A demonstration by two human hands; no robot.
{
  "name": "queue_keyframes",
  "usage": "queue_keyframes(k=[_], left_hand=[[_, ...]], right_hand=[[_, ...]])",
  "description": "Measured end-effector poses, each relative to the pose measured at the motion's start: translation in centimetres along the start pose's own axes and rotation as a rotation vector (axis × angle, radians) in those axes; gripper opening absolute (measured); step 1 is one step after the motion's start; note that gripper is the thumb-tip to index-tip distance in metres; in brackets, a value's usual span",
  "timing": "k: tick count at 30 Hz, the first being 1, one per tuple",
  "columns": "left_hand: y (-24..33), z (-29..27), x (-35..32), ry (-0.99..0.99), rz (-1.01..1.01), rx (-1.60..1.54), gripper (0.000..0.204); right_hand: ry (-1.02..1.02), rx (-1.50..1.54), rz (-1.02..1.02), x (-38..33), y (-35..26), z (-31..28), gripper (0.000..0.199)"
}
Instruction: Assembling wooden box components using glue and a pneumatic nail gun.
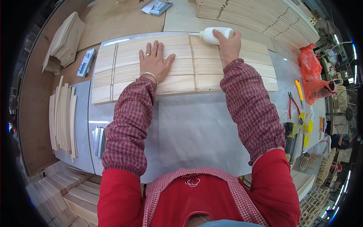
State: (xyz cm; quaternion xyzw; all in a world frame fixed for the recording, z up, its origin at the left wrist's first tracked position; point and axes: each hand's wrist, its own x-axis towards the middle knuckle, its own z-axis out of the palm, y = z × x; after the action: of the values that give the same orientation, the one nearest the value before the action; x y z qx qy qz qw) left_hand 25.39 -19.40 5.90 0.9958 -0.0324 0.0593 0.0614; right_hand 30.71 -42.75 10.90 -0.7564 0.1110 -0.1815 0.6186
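Pale wooden slats (pixel 174 81) lie side by side on the table, forming a wide panel crossed by narrow grooves. My left hand (pixel 154 62) rests flat on them, fingers spread, left of the middle groove (pixel 194 64). Above the far edge of the slats, my right hand (pixel 228 43) is wrapped round a white glue bottle (pixel 209 35), a squeeze bottle with a thin nozzle. It lies on its side in my grip. Its nozzle points left, at the far end of the middle groove. Another groove (pixel 114 72) runs across the slats at the left.
Wooden strips are stacked at the far right (pixel 257 17) and left (pixel 64 117). A small blue-and-white box (pixel 86 62) stands beside the panel. Red-handled pliers (pixel 291 106), a yellow utility knife (pixel 298 89) and a red plastic bag (pixel 312 73) lie to the right.
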Motion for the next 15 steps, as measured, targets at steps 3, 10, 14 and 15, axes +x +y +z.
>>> queue_keyframes(k=[3, 10, 14, 15], left_hand=[[-0.1, 0.0, -0.2, 0.004, 0.0, -0.008, 0.071], [-0.2, 0.3, 0.2, 0.037, 0.012, 0.015, 0.071], [-0.1, 0.6, 0.5, 0.056, 0.024, 0.032, 0.071], [-0.1, 0.7, 0.5, 0.063, 0.022, 0.036, 0.07]], right_hand=[[-0.006, -0.046, -0.031, -0.9, -0.1, -0.3, 0.062], [-0.041, -0.093, -0.022, -5.6, -1.3, -3.3, 0.058], [-0.019, -0.113, -0.027, -9.1, -1.0, -5.3, 0.056], [-0.012, -0.119, -0.036, -10.0, -0.9, -5.8, 0.056]])
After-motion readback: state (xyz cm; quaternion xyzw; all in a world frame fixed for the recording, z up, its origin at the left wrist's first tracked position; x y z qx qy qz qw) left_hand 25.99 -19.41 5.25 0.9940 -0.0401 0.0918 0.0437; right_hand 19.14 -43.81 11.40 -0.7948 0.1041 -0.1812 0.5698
